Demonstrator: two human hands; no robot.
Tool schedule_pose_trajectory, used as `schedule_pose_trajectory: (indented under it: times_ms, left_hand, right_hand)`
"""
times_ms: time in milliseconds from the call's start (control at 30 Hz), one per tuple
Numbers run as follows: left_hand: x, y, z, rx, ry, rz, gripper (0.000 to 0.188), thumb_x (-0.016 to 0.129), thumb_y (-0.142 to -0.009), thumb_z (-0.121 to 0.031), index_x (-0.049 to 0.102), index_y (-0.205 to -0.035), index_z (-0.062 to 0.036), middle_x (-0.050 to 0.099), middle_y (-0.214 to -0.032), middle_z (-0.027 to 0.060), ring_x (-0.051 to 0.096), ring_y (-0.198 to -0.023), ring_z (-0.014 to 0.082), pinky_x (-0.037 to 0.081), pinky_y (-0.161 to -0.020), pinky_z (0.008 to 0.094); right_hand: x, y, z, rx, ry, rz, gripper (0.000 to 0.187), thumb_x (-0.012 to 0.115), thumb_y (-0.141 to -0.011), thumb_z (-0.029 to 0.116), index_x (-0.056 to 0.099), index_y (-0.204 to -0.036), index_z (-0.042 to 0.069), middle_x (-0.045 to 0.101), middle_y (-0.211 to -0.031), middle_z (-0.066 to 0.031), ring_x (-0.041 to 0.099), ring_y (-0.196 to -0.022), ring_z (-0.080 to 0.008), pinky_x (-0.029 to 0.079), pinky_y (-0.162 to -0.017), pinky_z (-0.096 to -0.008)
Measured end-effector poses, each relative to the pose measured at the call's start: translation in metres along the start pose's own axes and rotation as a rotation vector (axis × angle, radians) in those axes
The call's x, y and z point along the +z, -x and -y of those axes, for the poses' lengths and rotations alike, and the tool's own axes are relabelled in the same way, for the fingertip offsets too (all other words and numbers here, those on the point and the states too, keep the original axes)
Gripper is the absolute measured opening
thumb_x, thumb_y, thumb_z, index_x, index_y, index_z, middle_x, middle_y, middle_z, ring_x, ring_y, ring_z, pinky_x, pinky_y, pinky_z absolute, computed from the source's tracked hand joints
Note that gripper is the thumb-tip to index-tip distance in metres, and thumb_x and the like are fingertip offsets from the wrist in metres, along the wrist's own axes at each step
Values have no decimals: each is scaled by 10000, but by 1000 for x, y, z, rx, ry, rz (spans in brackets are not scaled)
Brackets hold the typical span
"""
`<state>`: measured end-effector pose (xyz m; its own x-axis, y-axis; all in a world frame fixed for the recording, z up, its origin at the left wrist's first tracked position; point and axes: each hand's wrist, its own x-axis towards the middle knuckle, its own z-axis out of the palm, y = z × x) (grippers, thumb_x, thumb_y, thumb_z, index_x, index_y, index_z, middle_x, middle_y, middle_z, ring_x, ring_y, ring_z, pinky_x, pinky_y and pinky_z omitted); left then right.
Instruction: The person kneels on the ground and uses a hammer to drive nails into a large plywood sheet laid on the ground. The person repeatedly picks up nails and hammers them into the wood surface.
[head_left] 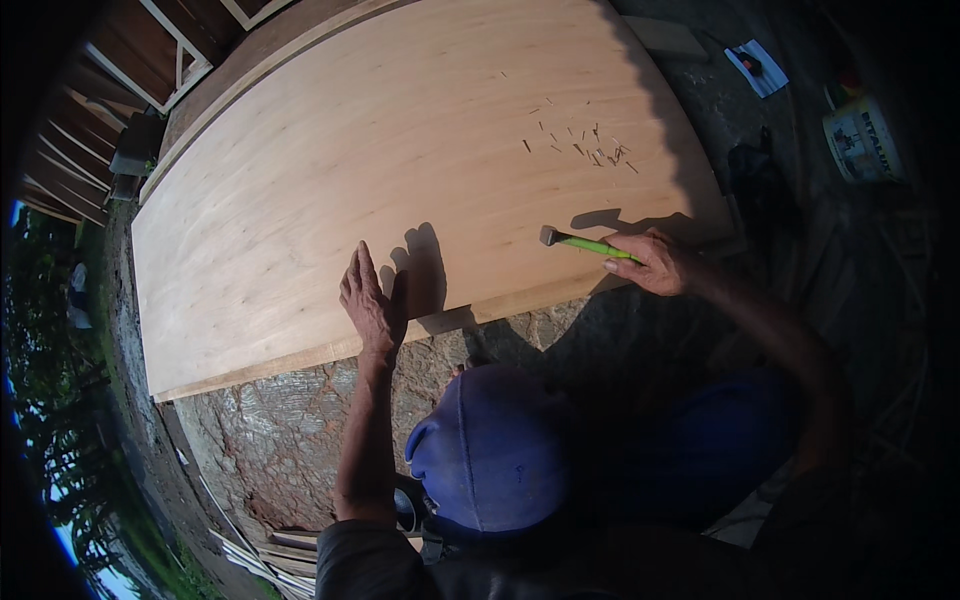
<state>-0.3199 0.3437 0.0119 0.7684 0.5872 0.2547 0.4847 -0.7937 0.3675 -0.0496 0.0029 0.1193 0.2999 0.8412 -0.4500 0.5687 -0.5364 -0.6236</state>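
- Workpiece: a plywood panel (300,200) lies flat, its near edge running along the person's side. A wooden edge strip (290,357) shows along this near edge.
- Left hand (372,308): positioned over the panel's near edge, around its middle. Fingers extended toward the far edge, thumb spread away; nothing is visible in its grasp. From where I stand, I cannot tell whether the fingers touch the wood.
- Right hand (652,263): closed around the green handle of a hammer (580,243), at the near edge toward the near right corner. The dark hammer head points toward the left end, and the shadow lying apart from the tool suggests that it is held clear of the surface.
- Fasteners: loose nails (600,155) lie scattered on the panel toward its right end, well in from the near edge.
- Completed, by judgement: panel laid out, nails spread within reach, hammer taken in hand.
- Outstanding, by judgement: most or all of the nailing. No driven nail heads can be made out along the near edge, though small ones could escape notice; the scattered nails are unused.
- Surroundings: a white bucket (865,140) stands beyond the panel's right end.
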Motion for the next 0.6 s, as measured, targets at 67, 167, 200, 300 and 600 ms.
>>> schedule_pose_trajectory:
  times_ms: [67, 167, 200, 300, 600]
  left_hand:
    - [20, -11, -48, 266, 42, 227, 827, 619, -964, -503, 325, -1587, -46, 393, -1599, 183, 386, -1437, 390, 289, -1173, 529]
    - [41, -16, -82, 560, 68, 399, 848, 492, -990, -610, 297, -1597, -52, 350, -1633, 157, 302, -1518, 355, 220, -1234, 528]
    - [45, -15, -85, 647, 72, 458, 837, 470, -999, -607, 289, -1600, -54, 342, -1639, 151, 289, -1529, 342, 209, -1241, 530]
    - [41, -12, -92, 778, -96, 471, 835, 461, -994, -605, 283, -1603, -62, 325, -1651, 137, 284, -1538, 320, 198, -1245, 539]
    - [57, -3, -88, 782, -239, 456, 857, 587, -951, -523, 265, -1608, -76, 295, -1671, 111, 269, -1549, 294, 201, -1237, 571]
  right_hand:
    - [21, 23, -36, -44, -34, -169, 320, 551, -1061, 350, 600, -1098, 35, 613, -808, -188, 682, -829, -341, 504, -780, -458]
    - [47, 45, -58, 58, -104, -148, 313, 557, -1071, 275, 582, -1232, 7, 644, -919, -183, 694, -965, -249, 498, -825, -397]
    - [67, 44, -60, -70, -288, -328, 306, 555, -1072, 255, 588, -1248, 7, 660, -980, -173, 682, -1009, -241, 491, -879, -383]
    - [106, 56, -84, -199, -437, -535, 339, 561, -1067, 167, 573, -1356, -11, 671, -1251, -132, 608, -1201, -219, 423, -1076, -349]
    - [171, 56, -87, -153, -292, -627, 351, 580, -1044, 200, 591, -1365, 59, 712, -1056, -149, 707, -946, -282, 547, -740, -405]
